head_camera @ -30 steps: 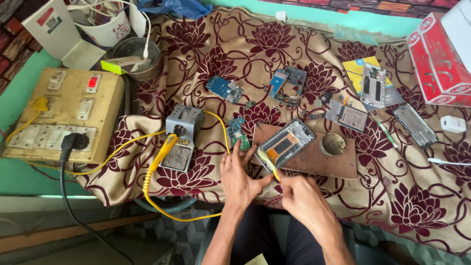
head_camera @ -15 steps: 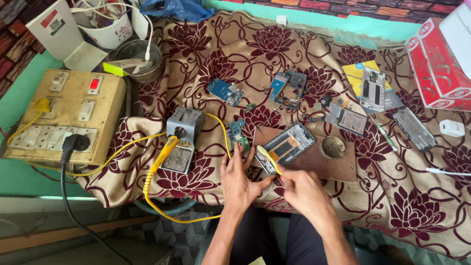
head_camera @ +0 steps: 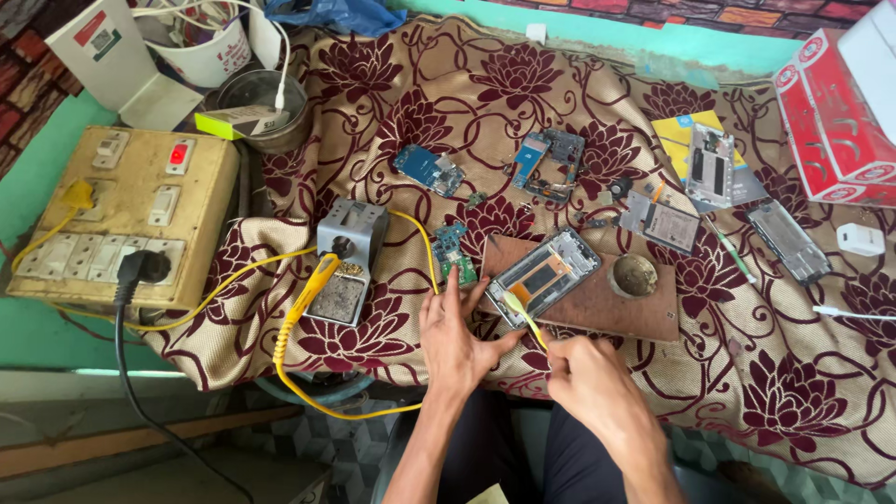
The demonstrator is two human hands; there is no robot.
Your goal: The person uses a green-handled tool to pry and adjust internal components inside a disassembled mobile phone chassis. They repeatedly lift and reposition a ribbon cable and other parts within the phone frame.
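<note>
An opened phone frame (head_camera: 544, 274) lies on a brown wooden board (head_camera: 597, 303) on a floral cloth. My right hand (head_camera: 583, 378) grips a thin yellow-handled tool (head_camera: 523, 313) whose tip rests on the frame's near corner. My left hand (head_camera: 455, 339) lies flat on the cloth just left of the board, fingers spread, its thumb pointing toward the frame. A small green circuit board (head_camera: 455, 254) sits just beyond my left fingertips.
A soldering iron stand (head_camera: 347, 261) holds a yellow iron (head_camera: 313, 280) with its cable looping forward. A switchboard box (head_camera: 126, 219) stands at left. Other boards (head_camera: 429, 171), phone parts (head_camera: 789, 241), a round tin (head_camera: 635, 276) and a red box (head_camera: 835, 121) lie around.
Both hands have stayed at the phone frame with only slight shifts. The view has moved a little.
</note>
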